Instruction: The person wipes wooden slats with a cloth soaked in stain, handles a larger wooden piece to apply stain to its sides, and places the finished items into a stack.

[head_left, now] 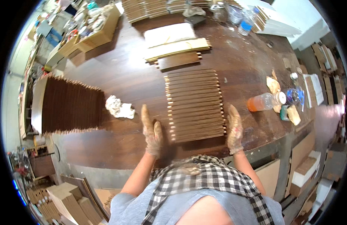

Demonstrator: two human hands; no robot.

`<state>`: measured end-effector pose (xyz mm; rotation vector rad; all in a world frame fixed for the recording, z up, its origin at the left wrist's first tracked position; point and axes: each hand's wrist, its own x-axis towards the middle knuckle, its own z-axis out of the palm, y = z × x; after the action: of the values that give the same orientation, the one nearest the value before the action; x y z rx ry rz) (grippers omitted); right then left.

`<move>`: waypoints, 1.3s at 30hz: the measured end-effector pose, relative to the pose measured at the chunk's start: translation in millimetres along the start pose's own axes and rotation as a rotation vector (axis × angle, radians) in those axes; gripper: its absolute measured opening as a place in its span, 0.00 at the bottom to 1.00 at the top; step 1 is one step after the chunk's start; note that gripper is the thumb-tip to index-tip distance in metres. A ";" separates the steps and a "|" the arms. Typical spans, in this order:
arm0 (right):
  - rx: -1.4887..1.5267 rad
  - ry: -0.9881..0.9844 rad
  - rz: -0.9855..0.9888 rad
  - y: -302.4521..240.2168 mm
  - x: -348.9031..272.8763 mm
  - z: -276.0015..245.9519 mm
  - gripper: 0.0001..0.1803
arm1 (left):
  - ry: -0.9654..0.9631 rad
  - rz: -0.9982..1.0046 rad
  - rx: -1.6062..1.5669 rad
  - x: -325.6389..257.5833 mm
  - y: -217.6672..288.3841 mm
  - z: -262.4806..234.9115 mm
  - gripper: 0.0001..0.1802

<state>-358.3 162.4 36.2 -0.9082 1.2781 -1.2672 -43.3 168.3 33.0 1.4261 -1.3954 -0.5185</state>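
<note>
- With left hand (151, 132) and right hand (234, 128) spread beside slat stack (196, 107), mid-frame.
- Seems stiff, hefty, liable to slip.
- Best squeezed at pegged ends (169, 107).

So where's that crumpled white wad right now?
In the head view, the crumpled white wad lies on the brown table, left of centre, between the big stack of dark slats and the person's left hand.

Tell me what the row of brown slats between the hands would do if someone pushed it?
The brown slats look straight, so probably stiff. They might slide apart, since nothing visible ties them together. So many together could feel heavy.
</note>
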 end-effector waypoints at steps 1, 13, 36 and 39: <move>0.049 0.065 0.040 -3.9 -3.7 1.3 0.37 | 0.072 0.088 0.216 8.3 -10.9 -15.4 0.40; -0.061 -0.025 -0.238 -69.6 -28.2 32.5 0.19 | 0.207 -0.198 -0.049 77.0 -50.9 -103.2 0.29; -0.063 -0.119 -0.248 -67.3 -42.3 20.4 0.29 | -0.772 -0.388 -0.654 10.3 142.7 78.9 0.28; 0.148 -0.263 -0.193 -67.4 -35.5 17.4 0.30 | -0.806 -0.461 -0.642 21.8 160.7 73.2 0.18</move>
<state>-347.0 184.5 110.3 -1.0709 0.8964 -1.3231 -175.7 154.7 151.0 1.0107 -1.2760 -1.8103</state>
